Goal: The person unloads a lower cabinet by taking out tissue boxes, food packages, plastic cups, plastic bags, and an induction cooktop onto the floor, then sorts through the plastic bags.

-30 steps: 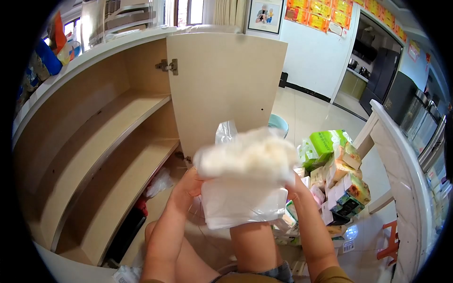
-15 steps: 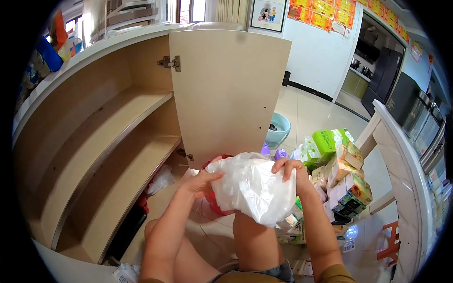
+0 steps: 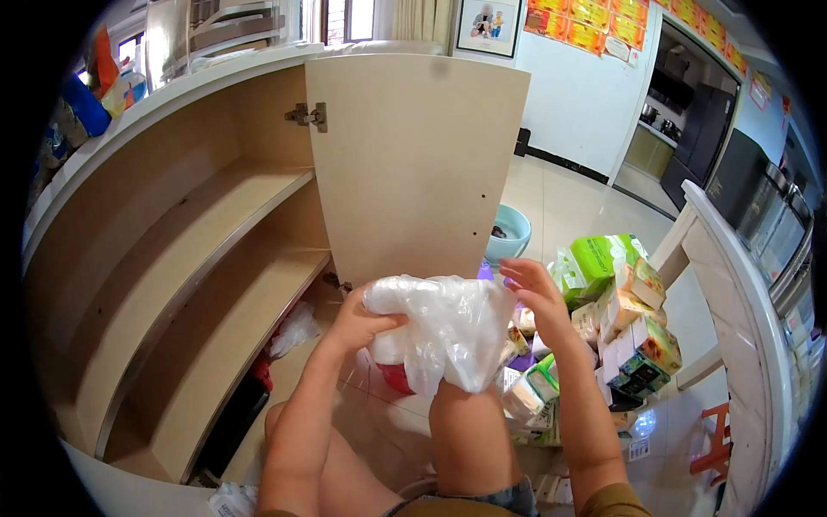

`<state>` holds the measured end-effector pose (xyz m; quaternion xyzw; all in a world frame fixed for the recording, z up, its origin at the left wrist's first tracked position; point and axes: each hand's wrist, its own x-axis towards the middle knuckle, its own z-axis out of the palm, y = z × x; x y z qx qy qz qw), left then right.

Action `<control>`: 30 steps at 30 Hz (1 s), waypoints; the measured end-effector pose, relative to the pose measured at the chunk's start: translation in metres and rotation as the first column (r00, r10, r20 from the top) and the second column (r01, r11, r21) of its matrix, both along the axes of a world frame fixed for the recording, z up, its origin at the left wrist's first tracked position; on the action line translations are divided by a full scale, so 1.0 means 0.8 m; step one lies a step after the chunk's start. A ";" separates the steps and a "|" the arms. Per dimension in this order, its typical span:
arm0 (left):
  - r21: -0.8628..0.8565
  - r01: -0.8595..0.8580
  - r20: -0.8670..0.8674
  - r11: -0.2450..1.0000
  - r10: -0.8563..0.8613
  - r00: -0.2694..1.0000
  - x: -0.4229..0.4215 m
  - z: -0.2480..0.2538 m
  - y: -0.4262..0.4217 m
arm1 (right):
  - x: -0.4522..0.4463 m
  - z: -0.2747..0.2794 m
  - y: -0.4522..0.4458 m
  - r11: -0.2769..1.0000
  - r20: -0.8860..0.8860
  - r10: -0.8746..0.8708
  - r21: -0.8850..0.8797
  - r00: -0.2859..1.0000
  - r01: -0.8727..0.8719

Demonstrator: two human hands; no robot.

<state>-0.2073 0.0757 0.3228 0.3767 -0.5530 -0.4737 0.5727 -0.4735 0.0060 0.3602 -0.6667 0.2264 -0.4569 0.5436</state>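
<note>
- Centre of the clock: a crumpled, translucent white plastic bag (image 3: 452,332), held above the person's bare knee.
- Nine o'clock, touching the bag: the left hand (image 3: 355,320) grasps its edge, thumb over the near face.
- Two o'clock, just beside the bag: the right hand (image 3: 536,293) is released, fingers parted; whether a fingertip brushes the plastic, I cannot tell.
- Between seven and eight: a red item (image 3: 394,377) shows partly from behind the bag; its shape is hidden.
- Two o'clock, beyond the right hand: a bright green plastic-wrapped pack (image 3: 606,261) with pale lettering, too small to read.
- Between three and four: a heap of cartons, among them a dark green and yellow printed box (image 3: 642,358); no brand legible.
- One o'clock: a light blue basin (image 3: 510,231) on the tiled floor, something dark inside.
- Twelve o'clock: the open cabinet door (image 3: 413,164); the cabinet shelves (image 3: 233,202) curve away towards ten.
- Four o'clock, well apart: an orange-red stool (image 3: 713,444).
- One o'clock, far off: orange and yellow certificates (image 3: 586,24) on the wall, their writing unreadable.
</note>
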 end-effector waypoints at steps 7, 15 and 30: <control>-0.333 -0.128 0.334 0.934 0.244 0.911 -0.009 0.016 0.006 | 0.094 0.046 0.040 0.622 -0.473 -0.352 -0.763 0.808 -0.175; -0.218 -0.285 0.131 0.933 0.317 0.939 0.030 0.004 -0.001 | 0.077 -0.011 -0.009 0.967 -0.778 -0.034 -0.184 0.627 -0.175; 0.425 -0.428 0.380 0.798 0.272 0.884 0.109 -0.152 0.008 | 0.138 -0.121 -0.014 0.964 -0.763 0.242 0.119 0.599 -0.237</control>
